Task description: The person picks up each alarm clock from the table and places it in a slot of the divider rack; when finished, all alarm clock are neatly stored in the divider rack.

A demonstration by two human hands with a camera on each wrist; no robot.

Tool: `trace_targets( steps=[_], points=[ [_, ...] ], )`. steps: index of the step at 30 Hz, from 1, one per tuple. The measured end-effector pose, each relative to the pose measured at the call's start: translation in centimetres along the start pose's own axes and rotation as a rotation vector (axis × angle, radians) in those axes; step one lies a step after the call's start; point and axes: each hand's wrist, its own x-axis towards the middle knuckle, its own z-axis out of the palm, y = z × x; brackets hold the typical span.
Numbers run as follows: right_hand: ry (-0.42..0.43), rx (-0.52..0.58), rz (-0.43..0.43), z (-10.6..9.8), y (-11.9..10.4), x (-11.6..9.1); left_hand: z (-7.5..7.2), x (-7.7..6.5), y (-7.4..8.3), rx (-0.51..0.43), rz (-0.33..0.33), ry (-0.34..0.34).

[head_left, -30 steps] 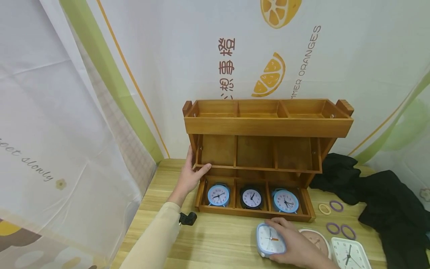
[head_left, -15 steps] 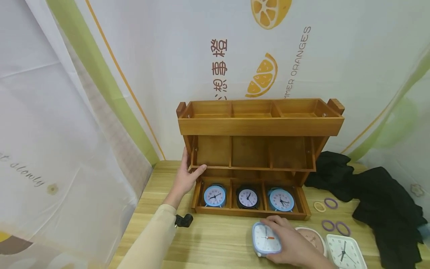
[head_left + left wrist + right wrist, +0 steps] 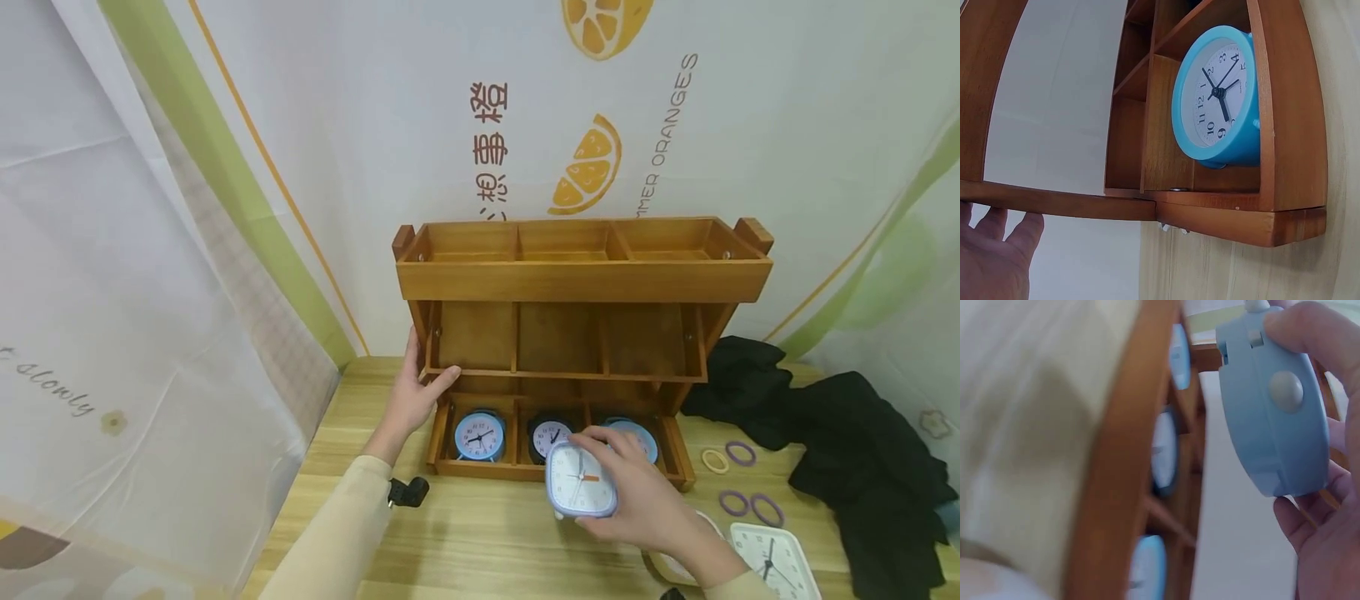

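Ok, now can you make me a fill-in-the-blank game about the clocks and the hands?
1. The right hand holds a squarish clock whose case is pale ____.
2. The left hand touches the wooden rack at its ____ end, as the head camera sees it.
3. The bottom row holds ____ round clocks, one per compartment.
4. The middle round clock has a ____ case.

Missing words: blue; left; three; black.
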Motion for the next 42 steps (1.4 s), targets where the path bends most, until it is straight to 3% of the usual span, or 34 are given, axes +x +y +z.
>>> trace_targets(
  steps=[9, 20, 27, 32, 42],
  points=[
    [0.072, 0.040, -0.123, -2.9, -2.0, 5.3, 0.0, 0.3, 0.2, -0.014, 0.016, -0.007],
    [0.071, 0.111, -0.125, -4.9, -3.8, 11.7, 0.0, 0.4, 0.3, -0.018, 0.018, -0.002],
    [0.060, 0.091, -0.142, -4.5, -5.0, 16.1, -0.4, 0.2, 0.3, -0.009, 0.015, 0.023],
    [0.037, 0.092, -0.134, -3.8, -5.3, 18.1, -0.4, 0.3, 0.2, -0.010, 0.030, 0.004],
    [-0.029, 0.207, -0.021, -1.1, -5.4, 21.0, -0.2, 0.1, -0.3, -0.009, 0.009, 0.004]
  ],
)
